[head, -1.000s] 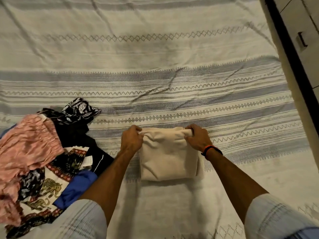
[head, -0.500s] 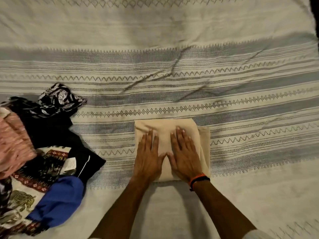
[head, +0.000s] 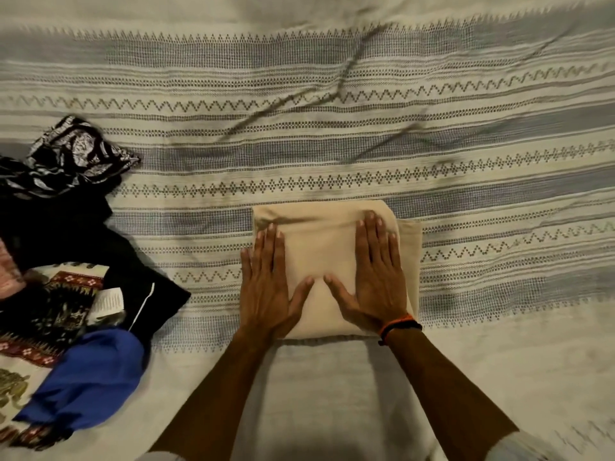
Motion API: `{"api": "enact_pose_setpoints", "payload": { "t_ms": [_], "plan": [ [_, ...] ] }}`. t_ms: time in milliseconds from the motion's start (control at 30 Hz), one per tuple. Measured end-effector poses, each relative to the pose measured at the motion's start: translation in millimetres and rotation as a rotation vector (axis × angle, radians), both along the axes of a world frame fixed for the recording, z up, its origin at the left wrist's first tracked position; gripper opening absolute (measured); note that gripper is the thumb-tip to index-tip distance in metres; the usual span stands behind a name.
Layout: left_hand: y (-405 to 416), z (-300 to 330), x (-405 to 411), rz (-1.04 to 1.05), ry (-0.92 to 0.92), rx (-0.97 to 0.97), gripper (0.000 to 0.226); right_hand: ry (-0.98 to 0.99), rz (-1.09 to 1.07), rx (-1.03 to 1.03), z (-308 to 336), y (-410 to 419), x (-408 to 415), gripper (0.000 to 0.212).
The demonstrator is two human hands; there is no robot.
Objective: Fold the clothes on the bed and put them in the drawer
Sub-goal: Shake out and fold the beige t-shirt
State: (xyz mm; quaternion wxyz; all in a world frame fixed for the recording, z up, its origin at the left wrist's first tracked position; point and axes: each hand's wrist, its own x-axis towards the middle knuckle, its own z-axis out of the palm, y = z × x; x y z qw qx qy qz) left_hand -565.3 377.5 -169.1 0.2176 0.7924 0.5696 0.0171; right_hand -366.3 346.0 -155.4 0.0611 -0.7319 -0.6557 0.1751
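A: Folded beige garment (head: 321,261) lower centre of frame, flat on the striped bedspread (head: 366,134). Left hand (head: 266,287) pressed flat on its left part, little finger spilling off the edge onto the bedspread; right hand (head: 379,277) flat on its right part. Grip on both sides: fingers straight, palms down, nothing clasped.

B: Axis?

A: Near-square bundle, slightly longer up-and-down the frame. Lower layer sticking out past the right edge, just beside the right hand. Both hands equally near, directly on top, thumbs angled toward each other over the middle.

B: Next move?

A: Probably a lift from both side edges, fingers to be slid under. Loose right-hand layer likely to slip open unless caught.

B: Surroundings?

A: Unfolded pile (head: 60,277) at left of frame, well apart from the bundle: black patterned cloth (head: 76,158), blue garment (head: 93,377), elephant-print fabric (head: 13,390). Orange-and-black wristband (head: 397,324) on right wrist. No drawer in view. Bedspread creased at upper centre.
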Motion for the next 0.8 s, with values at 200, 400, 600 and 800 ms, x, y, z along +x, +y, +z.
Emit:
{"api": "enact_pose_setpoints", "payload": {
  "t_ms": [200,400,600,800],
  "plan": [
    [33,14,28,-0.022,-0.037,0.037,0.085,-0.027,0.034,0.07,4,22,-4,0.086],
    [42,-20,18,-0.053,0.054,0.088,0.084,-0.101,0.074,0.101,-23,18,9,0.083],
    [40,-2,17,-0.036,0.001,0.034,0.085,-0.023,0.061,0.069,-12,18,9,0.085],
    [9,28,11,0.471,-0.211,-0.123,0.094,0.266,-0.494,0.08,19,-8,19,0.087]
  ]
}}
